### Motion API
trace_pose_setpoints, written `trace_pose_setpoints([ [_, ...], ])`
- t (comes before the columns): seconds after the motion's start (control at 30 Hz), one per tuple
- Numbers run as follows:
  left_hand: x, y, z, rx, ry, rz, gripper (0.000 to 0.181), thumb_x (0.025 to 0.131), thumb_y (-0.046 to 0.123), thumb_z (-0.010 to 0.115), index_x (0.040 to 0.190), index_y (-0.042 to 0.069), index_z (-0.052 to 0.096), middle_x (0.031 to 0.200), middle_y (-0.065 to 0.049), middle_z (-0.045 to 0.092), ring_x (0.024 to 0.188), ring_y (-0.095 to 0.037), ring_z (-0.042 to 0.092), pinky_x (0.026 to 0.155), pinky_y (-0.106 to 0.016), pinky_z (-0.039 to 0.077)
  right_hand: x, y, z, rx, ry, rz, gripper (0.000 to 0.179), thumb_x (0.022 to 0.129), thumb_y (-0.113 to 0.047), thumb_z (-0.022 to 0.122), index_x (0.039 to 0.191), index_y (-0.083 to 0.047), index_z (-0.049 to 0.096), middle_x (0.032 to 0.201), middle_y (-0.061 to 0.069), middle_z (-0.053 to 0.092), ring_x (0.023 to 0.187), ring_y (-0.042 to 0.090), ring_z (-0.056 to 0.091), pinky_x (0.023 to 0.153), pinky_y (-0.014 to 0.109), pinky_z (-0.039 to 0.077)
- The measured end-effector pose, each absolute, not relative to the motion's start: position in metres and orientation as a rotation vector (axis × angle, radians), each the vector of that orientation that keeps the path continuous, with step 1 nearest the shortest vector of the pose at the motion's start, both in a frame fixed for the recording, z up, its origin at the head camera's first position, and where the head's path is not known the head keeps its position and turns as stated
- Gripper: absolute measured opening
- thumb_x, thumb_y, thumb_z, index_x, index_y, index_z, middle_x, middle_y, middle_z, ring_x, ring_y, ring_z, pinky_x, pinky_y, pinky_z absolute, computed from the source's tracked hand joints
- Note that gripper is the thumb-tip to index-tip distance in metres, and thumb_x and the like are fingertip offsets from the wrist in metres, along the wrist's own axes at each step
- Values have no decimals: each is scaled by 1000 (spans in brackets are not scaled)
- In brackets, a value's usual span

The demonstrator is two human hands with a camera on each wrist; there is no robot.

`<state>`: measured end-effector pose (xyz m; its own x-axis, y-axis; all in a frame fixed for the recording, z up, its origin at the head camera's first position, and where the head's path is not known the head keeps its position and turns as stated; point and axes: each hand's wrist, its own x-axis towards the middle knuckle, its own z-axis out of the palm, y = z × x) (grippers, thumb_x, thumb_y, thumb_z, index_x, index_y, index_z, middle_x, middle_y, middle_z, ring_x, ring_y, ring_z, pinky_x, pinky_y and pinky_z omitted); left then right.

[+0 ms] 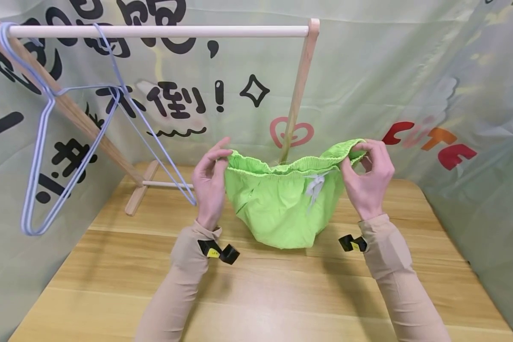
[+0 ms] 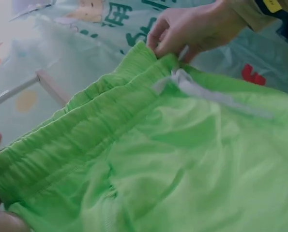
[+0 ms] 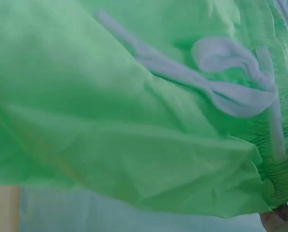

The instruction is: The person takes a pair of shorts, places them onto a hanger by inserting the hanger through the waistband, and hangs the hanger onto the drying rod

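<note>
Bright green shorts (image 1: 282, 209) hang between both hands above the table, with the gathered elastic waistband uppermost and stretched sideways. A white drawstring (image 1: 315, 185) is tied at the front of the waistband, nearer the right hand. My left hand (image 1: 211, 187) pinches the waistband's left end; only its fingertips show at the edge of the left wrist view. At the other end, my right hand (image 1: 373, 173) grips the waistband between thumb and fingers. In the right wrist view the green fabric (image 3: 110, 145) fills most of the picture, with a fingertip at the lower right corner.
To the left and behind stands a wooden rack with a white crossbar (image 1: 162, 31). Light blue hangers (image 1: 36, 164) dangle from its left part. A wooden tabletop (image 1: 261, 294) lies below the hands. Printed cloth (image 1: 346, 71) surrounds the table at the back and sides.
</note>
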<state>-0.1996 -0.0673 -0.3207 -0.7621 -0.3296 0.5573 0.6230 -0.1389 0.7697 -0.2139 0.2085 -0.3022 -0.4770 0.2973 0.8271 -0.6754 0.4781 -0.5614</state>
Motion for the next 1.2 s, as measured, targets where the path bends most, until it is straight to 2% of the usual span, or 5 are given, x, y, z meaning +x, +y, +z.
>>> trace_pose_setpoints([
  [0.2,-206,-59,-296,-348,-1329,-1879,39,95,-5,55,85,30,70,121,-10,73,123,-22,63,101,-32,48,-217,213,-296,161,-1733,1366,39,78,12,57,91,-24,48,71,-14,51,62,1,49,57,15,36],
  [0.43,-215,-58,-264,-353,-1199,-1809,41,95,-8,52,83,28,66,114,-5,74,113,-20,65,90,-26,50,-219,220,-287,182,-1785,1463,22,83,14,55,99,11,70,64,-19,59,56,1,43,55,17,31],
  [0.7,-214,-54,-231,-514,-1046,-1698,9,93,-8,55,97,-4,62,107,6,70,107,-21,64,95,-33,52,-211,222,-261,249,-1699,1468,33,83,9,52,76,-10,77,80,-18,62,84,3,55,78,20,38],
  [0.83,-215,-51,-240,-524,-1071,-1735,11,90,-12,54,99,-10,60,102,9,68,104,-16,63,98,-33,52,-207,226,-263,228,-1809,1501,45,82,8,45,68,-29,68,72,-19,62,73,4,54,70,22,40],
  [1.2,-220,-75,-302,-269,-1773,-1860,20,95,-5,56,113,-10,64,110,-17,66,95,-8,59,92,-23,50,-200,245,-300,268,-2187,1654,32,94,-5,46,90,-22,72,85,-15,68,74,4,59,69,17,47],
])
